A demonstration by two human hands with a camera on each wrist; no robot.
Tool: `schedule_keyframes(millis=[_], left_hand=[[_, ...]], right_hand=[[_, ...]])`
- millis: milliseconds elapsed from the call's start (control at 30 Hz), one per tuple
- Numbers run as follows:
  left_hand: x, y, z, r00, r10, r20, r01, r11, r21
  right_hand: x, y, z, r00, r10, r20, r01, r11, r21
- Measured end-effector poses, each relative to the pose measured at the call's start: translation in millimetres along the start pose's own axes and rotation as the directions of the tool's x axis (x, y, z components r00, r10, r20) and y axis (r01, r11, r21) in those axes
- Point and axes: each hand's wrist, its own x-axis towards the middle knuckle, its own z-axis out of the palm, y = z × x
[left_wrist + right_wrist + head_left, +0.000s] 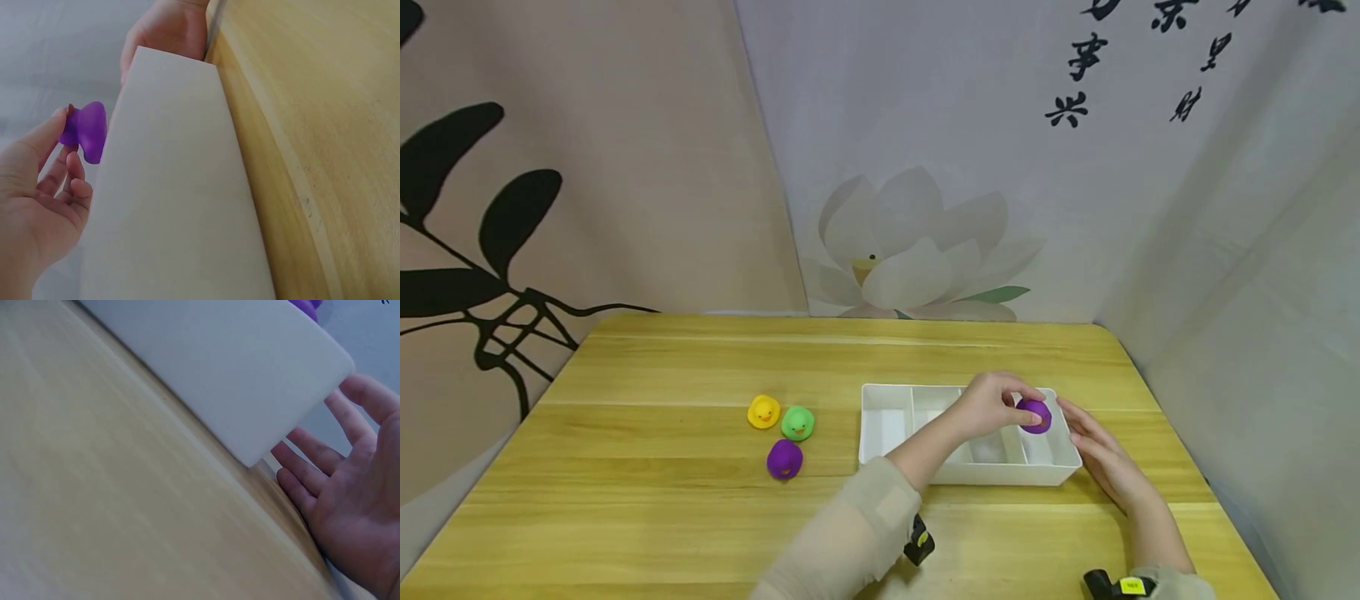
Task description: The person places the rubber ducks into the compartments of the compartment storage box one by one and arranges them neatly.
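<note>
Head: purple toy (pixel 1041 409) over box (pixel 1000 475)

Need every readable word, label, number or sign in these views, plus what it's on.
"事": black, on the pale cloth backdrop.
"兴": same backdrop, below it.
"财": same backdrop, further right.
Probably "里": above "财".
Top-edge characters: cut off, not read with certainty.
Yellow label on the right wrist's black device: too small to read.
White box, held purple toy: no lettering visible.
</note>
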Motion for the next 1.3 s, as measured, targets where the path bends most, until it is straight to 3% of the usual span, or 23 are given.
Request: schedule_keyframes(millis=[433, 633, 1133, 1300], left_hand=[[10.8, -9.5, 16.4, 0.999, -0.026, 0.027, 0.024, 0.998, 0.056], [11.9, -11.7, 22.0, 0.995, -0.096, 0.023, 0.094, 0.992, 0.086], [16.7, -12.9, 32.1, 0.978, -0.209, 0.001, 0.203, 0.952, 0.227], [19.6, -15.1, 36.2, 0.978, -0.21, -0.005, 0.203, 0.94, 0.276]], right_hand=[[1, 1, 0.5, 1.0, -0.01, -0.008, 0.01, 1.0, -0.003], [0, 1, 0.3, 1.0, 0.002, -0.021, -0.002, 1.0, -0.002], [0, -1, 0.2, 0.999, 0.02, -0.025, -0.02, 1.0, 0.021], [-1, -1, 0.9, 0.999, 0.024, -0.035, -0.024, 1.0, 0.013]])
